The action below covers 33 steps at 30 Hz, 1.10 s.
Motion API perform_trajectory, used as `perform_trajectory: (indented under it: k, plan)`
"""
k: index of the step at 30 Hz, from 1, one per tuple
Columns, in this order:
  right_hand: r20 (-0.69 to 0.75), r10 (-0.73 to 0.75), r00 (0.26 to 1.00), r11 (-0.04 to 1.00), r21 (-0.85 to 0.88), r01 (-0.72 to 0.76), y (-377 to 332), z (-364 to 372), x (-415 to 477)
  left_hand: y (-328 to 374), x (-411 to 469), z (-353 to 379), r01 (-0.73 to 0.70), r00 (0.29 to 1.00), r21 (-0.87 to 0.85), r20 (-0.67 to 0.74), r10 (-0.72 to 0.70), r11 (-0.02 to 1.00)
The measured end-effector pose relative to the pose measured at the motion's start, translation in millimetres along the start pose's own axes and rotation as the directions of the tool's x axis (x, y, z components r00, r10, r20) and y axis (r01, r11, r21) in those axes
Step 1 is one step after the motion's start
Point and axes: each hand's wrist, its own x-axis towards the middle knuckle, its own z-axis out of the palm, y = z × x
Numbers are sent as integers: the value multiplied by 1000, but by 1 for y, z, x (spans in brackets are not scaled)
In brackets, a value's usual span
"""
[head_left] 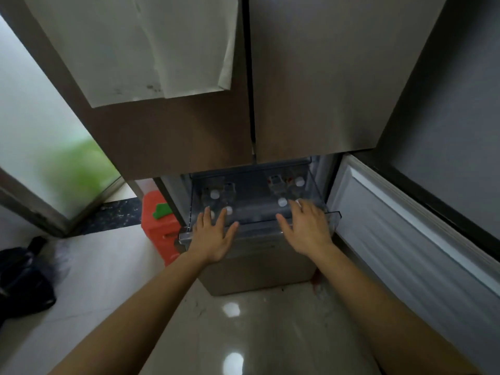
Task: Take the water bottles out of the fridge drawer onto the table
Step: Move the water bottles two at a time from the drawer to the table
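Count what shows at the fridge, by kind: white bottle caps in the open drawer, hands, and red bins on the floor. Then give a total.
White bottle caps: 6 (two partly hidden by fingers)
Hands: 2 (left hand, right hand)
Red bin: 1
Total: 9

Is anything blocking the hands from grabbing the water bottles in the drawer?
Nothing visible does. The drawer is open on top, and the left hand and right hand reach open over the front water bottles.
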Motion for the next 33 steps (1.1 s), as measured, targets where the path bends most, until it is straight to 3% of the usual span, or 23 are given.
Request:
perform_trajectory:
  k: [4, 7, 20, 26, 33]
  plan:
    - [87, 6, 996, 1000, 30, -8, 14, 16, 50, -3, 52, 4, 45, 999, -40, -19, -46, 998]
    - [131, 81, 988, 994, 65, -90, 25, 30, 85, -4, 90, 14, 76, 995, -79, 65, -71, 994]
    - [268, 268, 925, 962, -34, -269, 66, 93, 193, -27, 194, 28, 111, 986, 74, 119, -119, 991]
    - [212, 100, 972, 987, -142, -70, 46, 100, 179, -30, 193, 32, 64, 993, 194, 86, -82, 979]
    - [329, 151, 932, 986, -117, -119, 31, 96, 195, -35, 192, 31, -5, 993, 168, 117, -15, 986]
